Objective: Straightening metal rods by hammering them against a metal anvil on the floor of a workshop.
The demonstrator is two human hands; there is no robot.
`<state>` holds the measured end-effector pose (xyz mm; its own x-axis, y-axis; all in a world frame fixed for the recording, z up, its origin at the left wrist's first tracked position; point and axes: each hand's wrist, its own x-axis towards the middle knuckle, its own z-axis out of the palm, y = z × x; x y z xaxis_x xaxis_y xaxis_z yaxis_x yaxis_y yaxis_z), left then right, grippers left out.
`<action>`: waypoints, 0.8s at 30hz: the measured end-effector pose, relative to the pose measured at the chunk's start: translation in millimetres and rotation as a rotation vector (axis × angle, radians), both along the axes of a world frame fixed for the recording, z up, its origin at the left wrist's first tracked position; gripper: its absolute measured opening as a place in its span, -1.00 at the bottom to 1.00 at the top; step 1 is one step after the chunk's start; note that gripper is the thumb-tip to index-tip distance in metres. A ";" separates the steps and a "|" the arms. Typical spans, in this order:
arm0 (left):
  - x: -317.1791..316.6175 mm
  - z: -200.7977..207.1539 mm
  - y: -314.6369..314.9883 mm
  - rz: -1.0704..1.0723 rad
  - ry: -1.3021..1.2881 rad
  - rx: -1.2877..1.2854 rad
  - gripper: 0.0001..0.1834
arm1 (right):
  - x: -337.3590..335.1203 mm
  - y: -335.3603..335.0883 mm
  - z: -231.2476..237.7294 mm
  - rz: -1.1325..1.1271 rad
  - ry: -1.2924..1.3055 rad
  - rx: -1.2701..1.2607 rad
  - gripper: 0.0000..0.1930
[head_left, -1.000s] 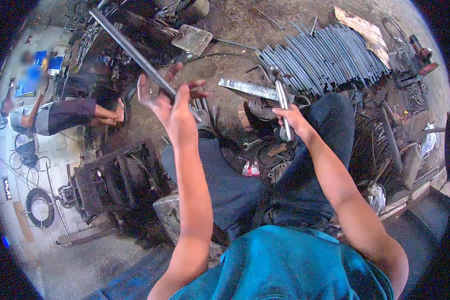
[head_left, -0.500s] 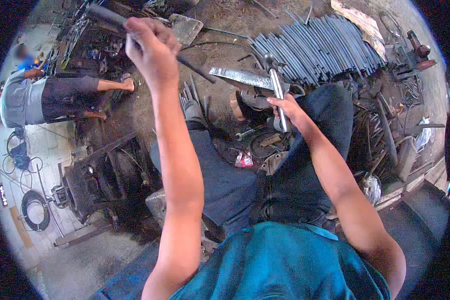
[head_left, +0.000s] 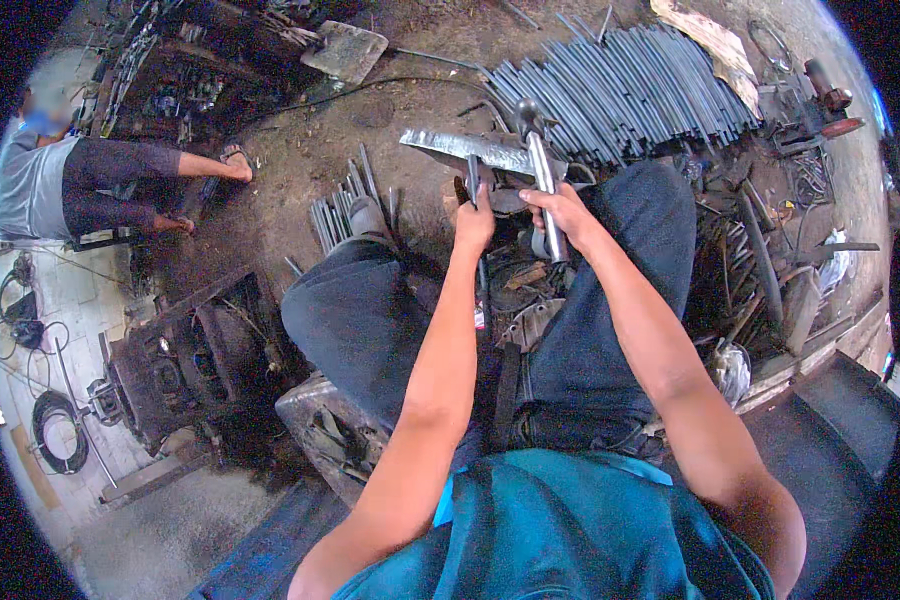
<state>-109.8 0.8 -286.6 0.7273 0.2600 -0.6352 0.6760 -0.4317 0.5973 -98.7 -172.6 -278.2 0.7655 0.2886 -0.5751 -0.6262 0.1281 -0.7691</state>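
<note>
My left hand [head_left: 474, 222] is closed around a dark metal rod [head_left: 473, 172], which runs lengthwise between my knees. Close beside it, my right hand [head_left: 566, 212] grips a shiny metal bar [head_left: 542, 165] topped by a dark round knob. Just beyond both hands lies a long bright metal plate [head_left: 450, 146], its right end partly hidden behind the bar. What the bar and plate are fixed to, if anything, is hidden by my hands and legs.
A big bundle of grey metal rods [head_left: 630, 90] lies ahead on the right; a smaller bunch [head_left: 335, 215] is by my left foot. Scrap metal [head_left: 740, 240] crowds my right side. A flat shovel-like plate [head_left: 345, 52] lies far left. Another person [head_left: 100, 190] is on the left.
My left hand has come down and right from the upper left, bringing the dark rod between my knees, beside the right hand. My right hand keeps its grip. My left leg has shifted left.
</note>
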 end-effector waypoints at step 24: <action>62.5 27.3 2.8 0.281 0.472 -0.569 -0.44 | -2.0 -1.1 -10.6 -0.026 -0.136 -0.111 -0.73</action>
<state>-47.4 3.6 -259.3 0.3029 -0.0640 -0.9509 0.9514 0.0784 0.2978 -100.7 -173.8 -288.9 0.8449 0.2076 -0.4930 -0.5129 0.0524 -0.8569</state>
